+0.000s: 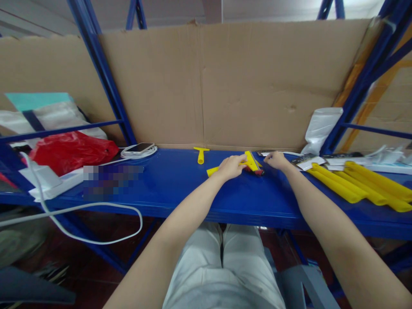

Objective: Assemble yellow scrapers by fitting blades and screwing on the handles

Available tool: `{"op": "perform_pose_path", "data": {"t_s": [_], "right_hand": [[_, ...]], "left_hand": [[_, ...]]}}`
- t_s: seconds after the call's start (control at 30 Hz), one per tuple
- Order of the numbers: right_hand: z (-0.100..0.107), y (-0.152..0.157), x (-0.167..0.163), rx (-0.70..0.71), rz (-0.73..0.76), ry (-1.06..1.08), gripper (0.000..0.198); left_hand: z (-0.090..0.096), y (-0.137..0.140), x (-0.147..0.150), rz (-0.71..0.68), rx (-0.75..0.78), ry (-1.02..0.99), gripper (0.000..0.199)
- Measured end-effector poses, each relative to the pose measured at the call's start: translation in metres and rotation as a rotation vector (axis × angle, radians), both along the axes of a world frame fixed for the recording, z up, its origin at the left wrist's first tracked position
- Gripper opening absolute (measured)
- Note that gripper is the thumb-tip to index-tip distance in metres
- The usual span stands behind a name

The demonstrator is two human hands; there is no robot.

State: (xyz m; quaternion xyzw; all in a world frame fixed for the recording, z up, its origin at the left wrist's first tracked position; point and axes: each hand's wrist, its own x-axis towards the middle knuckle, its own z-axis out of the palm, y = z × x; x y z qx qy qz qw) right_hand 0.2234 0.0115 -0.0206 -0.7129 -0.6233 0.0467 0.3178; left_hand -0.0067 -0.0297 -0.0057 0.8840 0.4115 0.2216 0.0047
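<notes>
My left hand (231, 167) is wrapped around a yellow squeegee-like tool (252, 160) lying on the blue shelf. Its handle end pokes out left of my palm, and its wide head shows past my fingers. Against the head's right end lies a small dark red and black piece (257, 172). Just right of the tool, my right hand (276, 160) is closed with the fingers curled; what they hold, if anything, is too small to make out. A flat card (264, 153) lies behind that hand. A yellow T-shaped part (201, 156) rests apart, to the left.
Several long yellow pieces (360, 184) lie at the right beside packaging cards (309, 162) and a white plastic bag (321, 128). At left are a phone (141, 148) on a coiled cable, a red bag (72, 150) and a white cable (96, 205) hanging over the shelf edge. Cardboard (244, 86) stands behind.
</notes>
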Motion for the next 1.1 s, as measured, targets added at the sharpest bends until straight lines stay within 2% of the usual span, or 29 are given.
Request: {"op": "perform_pose_path", "data": {"t_s": [0.1,0.17,0.33,0.6,0.8,1.0,1.1], "right_hand": [[0.011,-0.01,-0.019,0.099,0.134,0.365,0.009],[0.016,-0.016,-0.032,0.138,0.236,0.527,0.007],[0.019,-0.023,-0.055,0.177,0.363,0.596,0.006],[0.02,-0.028,-0.064,0.222,0.328,0.552,0.009],[0.021,-0.029,-0.067,0.165,0.275,0.667,0.006],[0.02,-0.026,-0.072,0.169,0.189,0.857,0.026],[0.021,-0.027,-0.07,0.104,0.159,0.874,0.02]], "left_hand": [[0.001,-0.003,0.0,-0.012,0.01,0.018,0.025],[0.001,-0.004,0.001,-0.016,0.02,0.025,0.025],[0.001,-0.006,0.001,-0.024,0.062,0.042,0.025],[0.0,-0.007,0.001,-0.023,0.134,0.106,0.027],[-0.001,-0.008,0.001,-0.023,0.169,0.119,0.028],[0.0,-0.008,0.002,-0.012,0.16,0.113,0.027],[0.001,-0.008,0.001,-0.001,0.133,0.066,0.025]]}}
